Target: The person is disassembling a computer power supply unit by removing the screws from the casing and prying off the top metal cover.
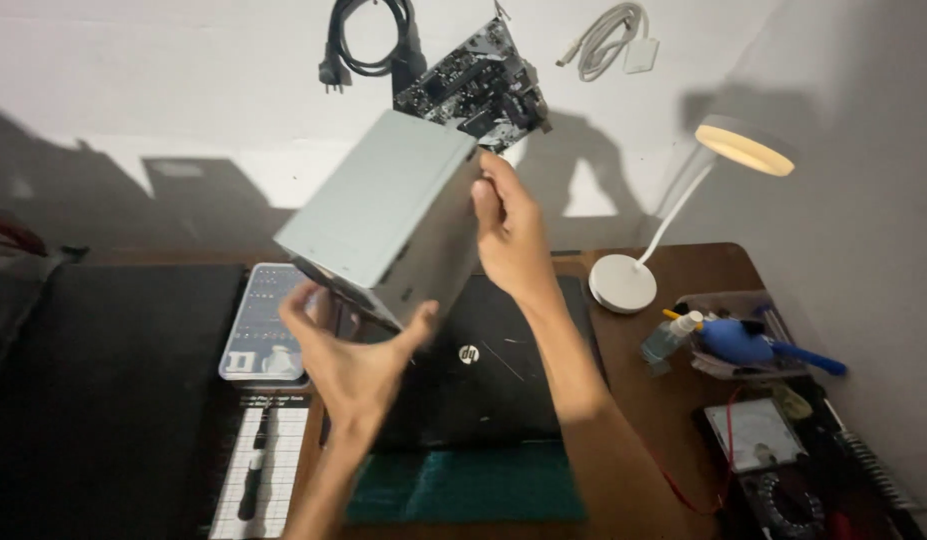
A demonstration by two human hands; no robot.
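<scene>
— What's closest to me on the tabletop (673, 440)?

— A green cutting mat (468, 485) at the near edge, and left of it a white gridded mat with a black screwdriver (253, 470) lying on it. Just beyond the green mat I see a closed black laptop (493, 375).

— And my hands?

— My left hand (353, 360) is cupped under the lower near corner of a grey metal box, probably a computer power supply (383, 215), thumb on one face and fingers spread on the other. My right hand (508, 225) is curled around its upper right edge. Both hands have hold of it, tilted in the air above the laptop, clear of the tabletop.

— Around it?

— Left of the laptop is a clear tray of screwdriver bits (263, 325). To the right are a small spray bottle (668, 340), a tray with a blue air blower (748, 340) and, nearer, a multimeter (773, 480). Farther back stands a lit white desk lamp (633, 270). On the wall (183, 80) hang a black power cord (368, 40), a circuit board (473, 85) and a white cable (608, 40).
</scene>
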